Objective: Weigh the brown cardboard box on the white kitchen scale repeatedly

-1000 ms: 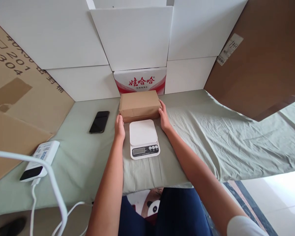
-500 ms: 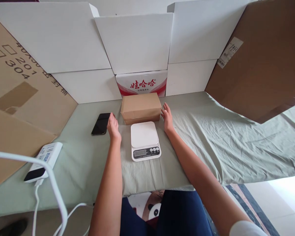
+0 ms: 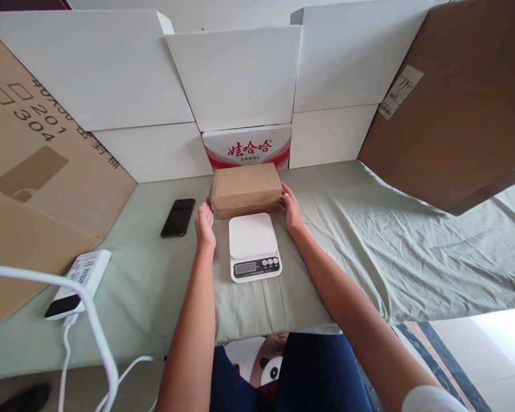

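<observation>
A closed brown cardboard box (image 3: 246, 186) lies on the green cloth, just behind a white kitchen scale (image 3: 253, 245) with a small display and buttons. My left hand (image 3: 205, 221) presses against the box's left end, fingers at its lower corner. My right hand (image 3: 289, 208) lies flat against the right end. The box sits between my two palms and rests on the cloth. Nothing is on the scale's plate.
A black phone (image 3: 178, 217) lies left of the box. A white power bank (image 3: 78, 282) with white cables sits at the near left. White and brown cardboard panels (image 3: 236, 74) wall the back and sides. A red-printed carton (image 3: 246, 146) stands behind the box.
One second ago both hands were on the box's ends. They then spread apart off it, the left toward the phone. Now both have closed back in on the box.
</observation>
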The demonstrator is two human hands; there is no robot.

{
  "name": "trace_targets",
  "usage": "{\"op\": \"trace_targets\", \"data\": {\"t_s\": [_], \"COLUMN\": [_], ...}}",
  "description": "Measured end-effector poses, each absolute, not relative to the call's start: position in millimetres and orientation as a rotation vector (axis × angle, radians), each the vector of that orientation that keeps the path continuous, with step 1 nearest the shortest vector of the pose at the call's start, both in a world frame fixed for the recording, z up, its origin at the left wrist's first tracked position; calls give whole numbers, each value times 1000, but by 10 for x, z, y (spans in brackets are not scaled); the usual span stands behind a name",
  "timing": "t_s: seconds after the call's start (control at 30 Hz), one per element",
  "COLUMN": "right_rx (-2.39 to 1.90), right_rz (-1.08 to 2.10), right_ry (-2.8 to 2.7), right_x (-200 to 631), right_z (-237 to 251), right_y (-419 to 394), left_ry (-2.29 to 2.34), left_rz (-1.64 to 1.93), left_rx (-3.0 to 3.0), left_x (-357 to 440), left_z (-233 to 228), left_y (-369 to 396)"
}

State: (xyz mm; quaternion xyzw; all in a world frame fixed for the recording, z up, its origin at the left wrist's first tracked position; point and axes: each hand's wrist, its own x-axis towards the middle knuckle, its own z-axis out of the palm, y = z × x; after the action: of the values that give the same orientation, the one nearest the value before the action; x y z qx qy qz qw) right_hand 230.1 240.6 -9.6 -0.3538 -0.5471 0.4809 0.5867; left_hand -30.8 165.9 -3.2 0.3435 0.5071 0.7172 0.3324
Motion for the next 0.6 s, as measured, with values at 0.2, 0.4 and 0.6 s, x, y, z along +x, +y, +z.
{"op": "trace_targets", "data": {"t_s": [0.2,0.4,0.6], "right_rx": [-794,-793,-754], "right_rz": [1073,1058,1036], "right_ry": [-1353,-1389,-1408], "right_x": [2293,2284,2262], "right_z": [-25,2,93], "right_y": [2326,2330,2274], "left_ry": [1309,1305,1292], "left_rz": [1772,1782,1836], "left_rx": [918,941,983], "left_x": [-246,-237,-224], "left_z": [-79,-124,-97], "left_y": [1699,1727,1705]}}
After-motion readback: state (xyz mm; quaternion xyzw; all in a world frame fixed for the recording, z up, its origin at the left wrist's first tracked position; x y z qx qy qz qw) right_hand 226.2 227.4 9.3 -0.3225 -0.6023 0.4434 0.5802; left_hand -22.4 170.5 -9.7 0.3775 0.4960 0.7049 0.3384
